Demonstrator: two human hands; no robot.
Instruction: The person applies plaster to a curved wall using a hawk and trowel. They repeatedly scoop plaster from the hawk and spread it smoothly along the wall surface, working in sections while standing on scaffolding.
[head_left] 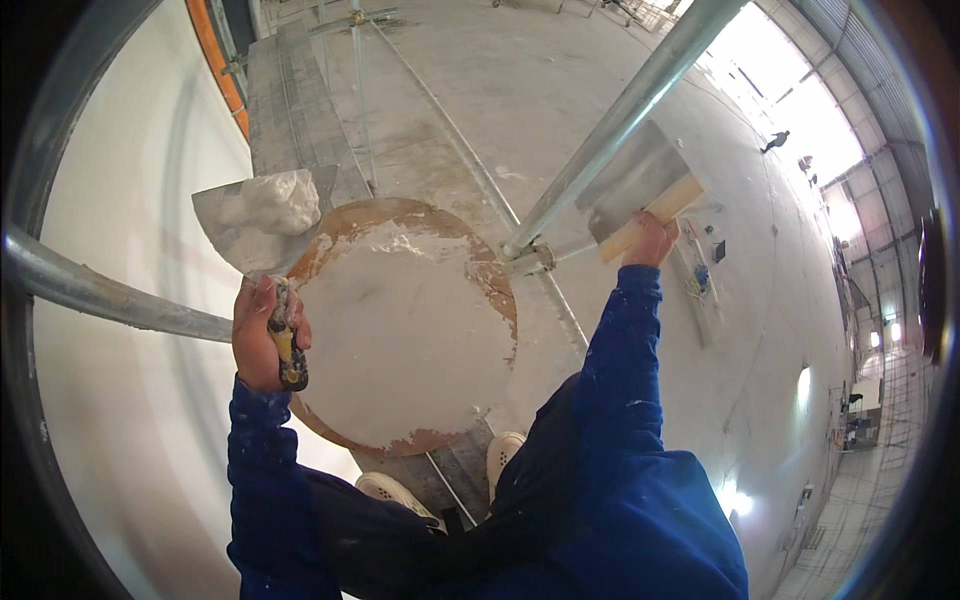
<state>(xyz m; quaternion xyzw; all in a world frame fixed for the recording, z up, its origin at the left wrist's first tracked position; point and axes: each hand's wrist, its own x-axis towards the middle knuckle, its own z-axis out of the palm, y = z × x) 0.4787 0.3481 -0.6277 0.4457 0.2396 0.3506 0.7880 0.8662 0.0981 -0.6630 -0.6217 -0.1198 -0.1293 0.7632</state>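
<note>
My left hand (262,335) is wrapped round the dark and yellow handle of a putty knife (240,252). A thick lump of white plaster (283,200) sits on its wide blade, above the left edge of a large round brown surface. This round surface (495,283) is coated with white plaster (400,330) and its brown rim shows in patches; I cannot tell whether it is a board or a tub. Out to the right, my right hand (650,240) grips the pale wooden handle of a broad flat plastering trowel (640,185), held apart from the round surface.
Scaffold pipes (630,110) cross on the right, joined at a clamp (540,258); another pipe (120,300) runs at the left. A pale wall (120,400) stands on the left. Grey planks (290,100) extend ahead and beneath my shoes (395,492). A distant person (776,141) is on the floor far below.
</note>
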